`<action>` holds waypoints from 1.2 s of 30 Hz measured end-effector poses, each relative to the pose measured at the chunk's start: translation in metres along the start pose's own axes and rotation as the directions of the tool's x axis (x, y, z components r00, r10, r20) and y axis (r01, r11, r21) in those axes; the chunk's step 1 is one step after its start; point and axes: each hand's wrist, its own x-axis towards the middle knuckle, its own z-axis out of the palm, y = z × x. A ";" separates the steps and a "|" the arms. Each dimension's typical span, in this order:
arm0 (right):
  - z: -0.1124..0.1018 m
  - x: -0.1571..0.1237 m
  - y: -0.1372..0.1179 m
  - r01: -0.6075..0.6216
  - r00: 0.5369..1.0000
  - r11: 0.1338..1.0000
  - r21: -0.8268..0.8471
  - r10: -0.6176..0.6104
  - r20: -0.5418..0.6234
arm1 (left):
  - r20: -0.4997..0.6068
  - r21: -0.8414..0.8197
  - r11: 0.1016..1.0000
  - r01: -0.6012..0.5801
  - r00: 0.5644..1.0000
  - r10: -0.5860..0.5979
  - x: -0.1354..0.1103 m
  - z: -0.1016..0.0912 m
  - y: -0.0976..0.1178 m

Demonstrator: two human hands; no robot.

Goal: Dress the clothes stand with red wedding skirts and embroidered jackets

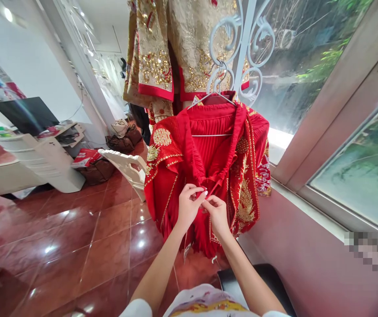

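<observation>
Beside the window [294,83], red clothing [205,152] hangs from a wire hanger [219,93]. The left hand [189,204] and right hand [217,215], side by side, pinch its front in nearly closed grips.

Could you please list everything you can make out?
Red clothes: count unclear, red and gold, centre
Hanger: at least one, silver, centre
Hanging garments: count unclear, cream, behind
Scrollwork: one, white, by window
Window: one, pale frame, right
Screen: one, black, on desk
Desk: one, white, left
Bags: at least two, brown, floor
Box: one, red, beside desk
Carved panel: one, white, centre left
Seat: one, black, lower right
Floor tiles: many, red, lower left
Shirt: one, mostly white, bottom
Left hand: one, bare, on red clothes
Right hand: one, bare, likewise
</observation>
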 end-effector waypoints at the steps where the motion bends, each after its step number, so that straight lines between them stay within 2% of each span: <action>1: 0.000 0.001 0.002 0.010 1.000 1.000 -0.012 -0.010 0.007 | -0.014 0.037 0.999 -0.004 1.000 0.005 0.002 0.001 0.000; 5: -0.001 0.004 0.007 0.060 0.998 0.997 -0.050 -0.059 0.015 | -0.064 0.103 0.995 -0.011 0.998 0.018 0.001 0.004 0.001; 9: 0.000 0.006 0.007 0.070 0.997 0.995 -0.073 -0.068 0.025 | -0.006 0.241 0.963 -0.119 0.992 0.124 -0.005 0.003 0.005; 12: 0.001 0.005 0.006 0.058 0.998 0.995 -0.083 -0.057 0.022 | -0.026 0.308 0.936 -0.171 0.982 0.188 -0.002 -0.001 0.006; 17: 0.003 0.005 0.006 0.069 0.997 0.993 -0.098 -0.066 0.039 | -0.052 0.324 0.925 -0.199 0.972 0.227 0.007 -0.002 0.001; 19: 0.003 0.006 0.007 0.082 0.996 0.990 -0.114 -0.078 0.037 | -0.088 0.286 0.944 -0.163 0.977 0.196 0.009 0.000 -0.002; 22: 0.003 0.007 0.008 0.095 0.995 0.982 -0.161 -0.089 0.041 | -0.139 0.127 0.991 -0.041 0.989 0.058 0.010 0.006 -0.009; 25: 0.004 0.008 0.007 0.100 0.994 0.979 -0.180 -0.090 0.064 | -0.015 -0.108 0.991 0.077 0.997 -0.079 0.013 0.009 -0.012; 28: 0.005 0.008 0.005 0.074 0.995 0.987 -0.141 -0.063 0.084 | 0.109 -0.295 0.931 0.215 0.976 -0.191 0.016 0.008 -0.011; 32: 0.004 0.009 0.005 0.026 0.994 0.994 -0.107 -0.014 0.105 | 0.176 -0.399 0.856 0.329 0.944 -0.281 0.017 -0.003 -0.007; 36: 0.002 0.010 0.004 0.016 0.992 0.995 -0.102 -0.004 0.123 | 0.258 -0.451 0.813 0.368 0.926 -0.276 0.015 -0.017 -0.009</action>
